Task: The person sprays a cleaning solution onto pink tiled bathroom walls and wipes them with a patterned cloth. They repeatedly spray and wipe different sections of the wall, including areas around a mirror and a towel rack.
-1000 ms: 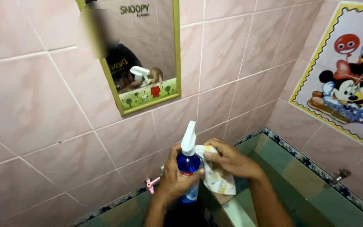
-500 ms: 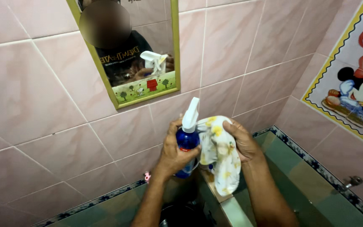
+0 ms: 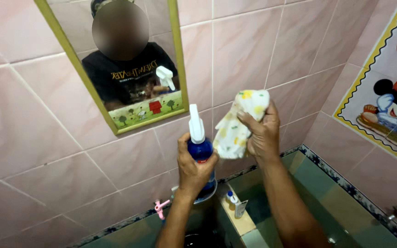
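My left hand (image 3: 194, 167) grips a blue spray bottle (image 3: 201, 148) with a white trigger head, held upright in front of the pink tiled wall. My right hand (image 3: 261, 133) holds a bunched white cloth with yellow print (image 3: 238, 124) raised right beside the bottle's nozzle. Above and to the left hangs a small mirror with a yellow-green frame (image 3: 129, 69), showing the reflection of a person in a dark shirt and the spray head.
A green tiled water basin with a dark patterned rim (image 3: 341, 183) lies below. On its ledge stands a small bottle (image 3: 233, 202). A pink tap (image 3: 161, 207) juts from the wall at lower left. A cartoon poster (image 3: 391, 101) covers the right wall.
Both hands have risen with the bottle and the cloth. The cloth went from hanging below the right hand to bunched up beside the nozzle. The view has tilted up toward the mirror.
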